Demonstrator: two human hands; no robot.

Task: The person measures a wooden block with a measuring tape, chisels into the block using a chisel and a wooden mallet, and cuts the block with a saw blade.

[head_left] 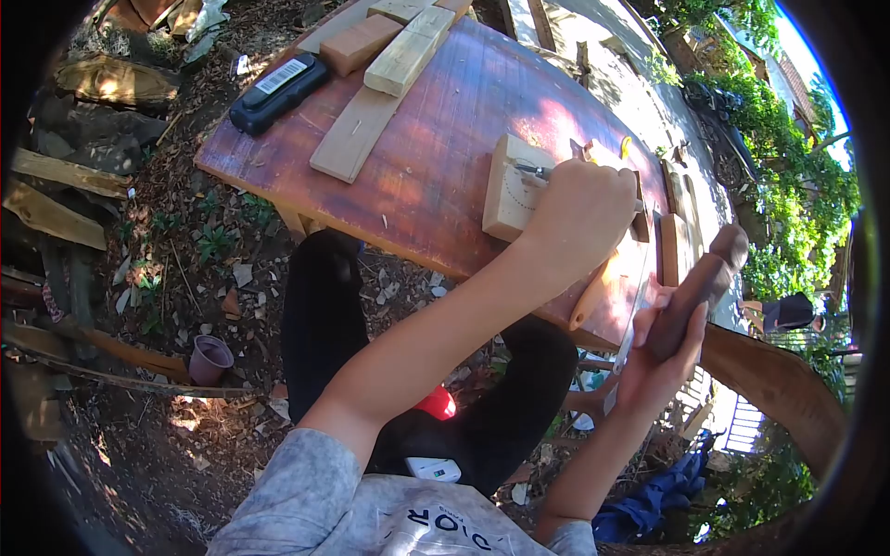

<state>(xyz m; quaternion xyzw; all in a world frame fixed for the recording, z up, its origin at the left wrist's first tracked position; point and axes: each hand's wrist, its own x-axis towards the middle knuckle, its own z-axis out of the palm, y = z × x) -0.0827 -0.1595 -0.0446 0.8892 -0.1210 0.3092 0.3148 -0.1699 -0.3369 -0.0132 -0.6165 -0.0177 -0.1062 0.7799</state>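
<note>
My left hand (586, 202) is closed in a fist over a pale wooden block (508, 199) on the table. From the fist a slim metal chisel tip (532, 171) points left onto the block's top, where a curved dotted line is marked. The fingers hide the chisel's handle. Lower and to the right, off the table edge, my right hand (669, 345) wraps round a dark brown wooden mallet (693, 298), held tilted with its rounded end up. Between the hands, a tool with an orange wooden handle (591, 301) lies at the table's edge.
On the reddish table (445, 120) lie a black labelled case (278, 93), a flat board (352, 139) and wood blocks (408, 51). More wood pieces (675, 246) lie at the right. A white device (433, 469) rests on my lap; a cup (210, 360) stands on the littered ground.
</note>
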